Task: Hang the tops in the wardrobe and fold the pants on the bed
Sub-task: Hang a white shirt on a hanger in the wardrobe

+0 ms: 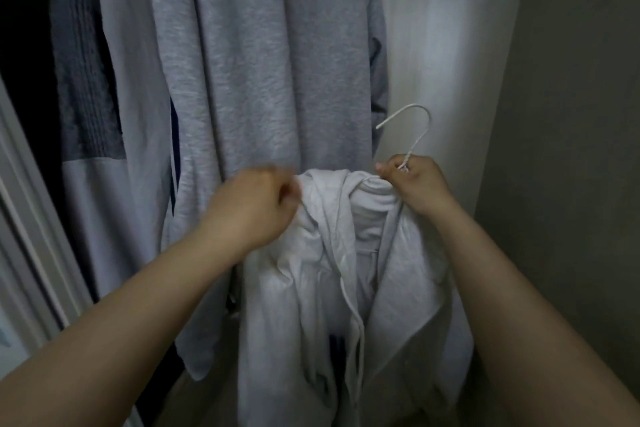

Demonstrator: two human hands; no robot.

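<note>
White hoodie (346, 270) hangs on a wire hanger (414, 135), just before the grey tops (249, 62). Right hand (412, 184) grips the hanger neck; left hand (256, 204) pinches its shoulder fabric. Open room lies right, toward the wall (571, 114).

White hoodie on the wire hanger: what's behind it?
Behind the white hoodie hangs a long grey heathered garment, with the pale wardrobe wall to its right. The grey garment's lower middle and whatever lies beyond are covered.

Right hand (412, 180) grips hanger (417, 128); left hand (256, 204) pinches hoodie (332, 253).
</note>
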